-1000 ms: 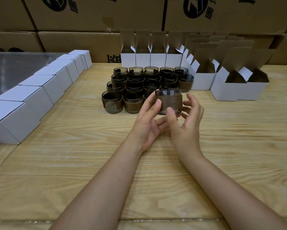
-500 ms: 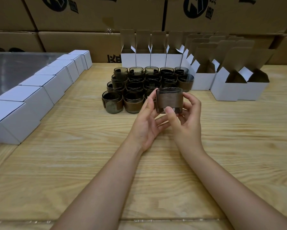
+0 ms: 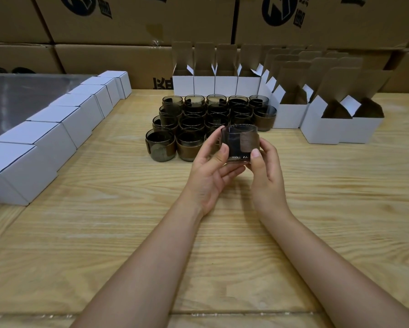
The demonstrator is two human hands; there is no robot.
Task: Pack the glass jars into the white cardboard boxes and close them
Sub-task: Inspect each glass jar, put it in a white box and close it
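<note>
Holding one glass jar (image 3: pixel 240 143) clear of the desk (image 3: pixel 118 233), upright, mouth up, a brown band round its wall.

- Left hand (image 3: pixel 210 171): narrowed on the jar, thumb on the near wall, fingers under and behind it.
- Right hand (image 3: pixel 266 176): narrowed on the jar's other side, thumb on the near wall.
- Step in hand, as judged: jar picked and not yet boxed. The next move calls for carrying it to an open box, lowering it straight between the raised flaps, then folding these shut.
- Remaining jars (image 3: pixel 194 119): a tight block standing on the desk just behind the held jar.
- Open white boxes (image 3: pixel 340 125): behind and right of the held jar, flaps up. Their insides lie in shadow, so whether any is filled cannot be told.
- Further open boxes (image 3: pixel 204 85): a row behind the held jar, beyond the block.
- Closed white boxes (image 3: pixel 44 143): a line well left of the held jar.
- Brown cartons (image 3: pixel 132 22): stacked far behind the held jar.
- In the way: the upright side flaps of the nearest box, which narrow its mouth.
</note>
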